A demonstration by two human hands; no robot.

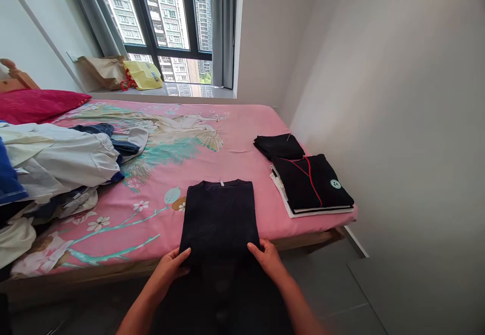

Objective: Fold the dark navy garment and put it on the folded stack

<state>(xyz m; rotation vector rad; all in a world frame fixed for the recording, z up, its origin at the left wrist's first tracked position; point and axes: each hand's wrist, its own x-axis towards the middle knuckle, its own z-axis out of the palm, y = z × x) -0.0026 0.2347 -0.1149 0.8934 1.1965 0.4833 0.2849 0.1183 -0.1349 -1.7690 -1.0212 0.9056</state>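
Note:
A black T-shirt (222, 213) lies folded into a neat rectangle at the front edge of the bed, its collar and small white label facing the window. My left hand (170, 269) grips its near left corner, thumb on top and fingers beneath. At the near right corner, my right hand (267, 259) pinches the cloth the same way. The shirt's near edge blends into dark clothing below, so its exact end is hard to see. To the right sits a stack of folded clothes (312, 183), topped by a black garment with red trim and a round white-green emblem.
A folded black garment (279, 146) lies behind the stack. Loose white, blue and dark clothes (64, 158) are heaped at the left on the pink floral sheet (238, 128). A red pillow (41, 103) lies farther back. Paper bags (106, 71) stand on the windowsill; a wall borders the right.

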